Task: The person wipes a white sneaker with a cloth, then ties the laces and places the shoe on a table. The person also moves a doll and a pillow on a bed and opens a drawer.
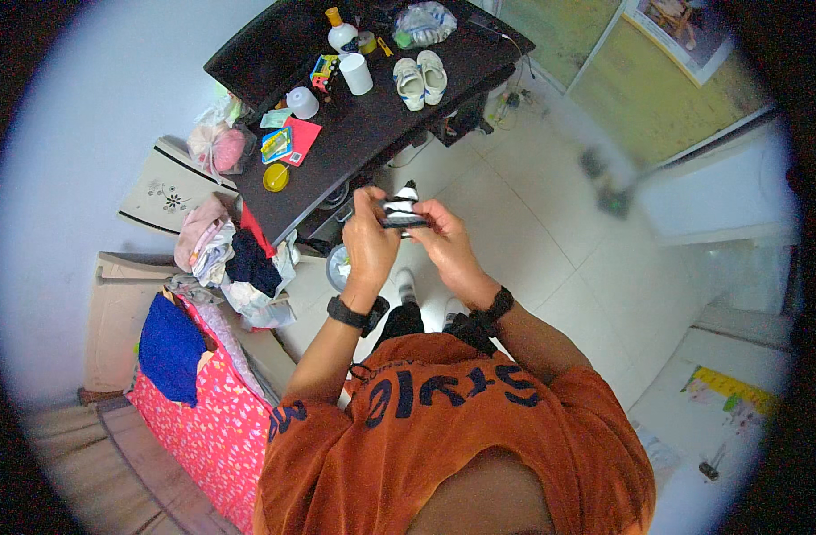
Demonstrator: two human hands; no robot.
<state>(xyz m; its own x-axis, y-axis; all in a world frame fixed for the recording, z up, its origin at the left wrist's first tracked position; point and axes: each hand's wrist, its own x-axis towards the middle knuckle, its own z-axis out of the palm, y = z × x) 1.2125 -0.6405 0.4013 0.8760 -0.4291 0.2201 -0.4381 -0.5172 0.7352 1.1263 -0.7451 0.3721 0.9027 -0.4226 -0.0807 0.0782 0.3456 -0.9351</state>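
Observation:
Both hands meet in front of my body, above the tiled floor near the dark desk. Between them is a small black-and-white striped item [402, 208], blurred, whose kind I cannot tell. My left hand [371, 234] grips its left side with thumb and fingers. My right hand [443, 235] pinches its right side. Each wrist wears a black band. On the desk [344, 144] beyond stand a pair of white shoes [420, 80], a white cup [356, 73] and a bottle with an orange cap [342, 33].
A yellow round container [275, 177] and a red card [304, 140] lie near the desk's left end. Below my left hand is a small waste bin [338, 267]. Piled clothes [211, 247] and a bed with a red patterned cover [207, 428] are at left. A sliding door [662, 100] stands at upper right.

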